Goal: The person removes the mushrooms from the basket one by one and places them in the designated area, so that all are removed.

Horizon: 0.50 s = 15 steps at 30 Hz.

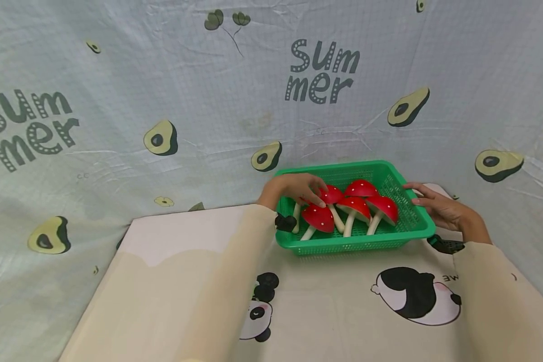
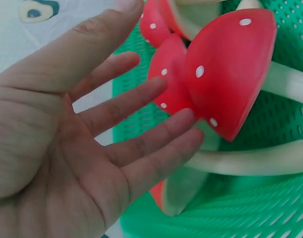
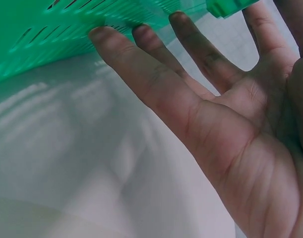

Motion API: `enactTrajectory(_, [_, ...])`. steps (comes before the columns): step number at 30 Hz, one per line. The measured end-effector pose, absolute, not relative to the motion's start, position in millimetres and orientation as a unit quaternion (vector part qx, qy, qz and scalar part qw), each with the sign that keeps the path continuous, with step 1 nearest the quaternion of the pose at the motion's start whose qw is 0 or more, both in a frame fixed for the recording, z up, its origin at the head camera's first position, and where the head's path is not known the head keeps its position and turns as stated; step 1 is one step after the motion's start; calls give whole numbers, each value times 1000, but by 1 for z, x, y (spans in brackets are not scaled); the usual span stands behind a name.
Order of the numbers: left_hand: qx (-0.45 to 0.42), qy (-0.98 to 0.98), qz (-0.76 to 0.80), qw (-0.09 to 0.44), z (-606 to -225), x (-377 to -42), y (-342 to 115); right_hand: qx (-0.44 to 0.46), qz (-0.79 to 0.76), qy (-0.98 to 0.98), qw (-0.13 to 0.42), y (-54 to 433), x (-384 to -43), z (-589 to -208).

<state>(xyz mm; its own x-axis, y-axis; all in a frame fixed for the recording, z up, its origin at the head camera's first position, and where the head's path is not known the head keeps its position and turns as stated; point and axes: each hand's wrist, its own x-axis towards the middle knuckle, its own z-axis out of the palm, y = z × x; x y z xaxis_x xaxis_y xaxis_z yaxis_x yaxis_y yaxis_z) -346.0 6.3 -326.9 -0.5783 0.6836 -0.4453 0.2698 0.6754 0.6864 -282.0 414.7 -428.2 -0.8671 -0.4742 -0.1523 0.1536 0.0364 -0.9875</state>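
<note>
Six-plus red-capped, pale-stemmed mushrooms [image 1: 318, 218] inside green plastic basket [image 1: 357, 245], none lifted | left hand [image 1: 300, 187]: spread, empty | right hand [image 1: 441, 207]: outstretched at basket, thumb unclear

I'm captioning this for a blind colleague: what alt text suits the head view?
A person's left hand reaches over red-capped, white-spotted mushrooms with pale stems inside a green, perforated plastic basket, while the right hand touches the basket's right end. The basket sits on a pale table before an avocado-print, whitish cloth.
</note>
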Motion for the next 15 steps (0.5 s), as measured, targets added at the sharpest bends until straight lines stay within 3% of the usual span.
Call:
enactTrajectory(6, [230,851,279,381,-332,-343,17,-106,-678,693,222,416,-283,-429])
enactTrajectory(15, [216,862,237,392,-338,-342,19,-120,-683,685,223,417,-283,-429])
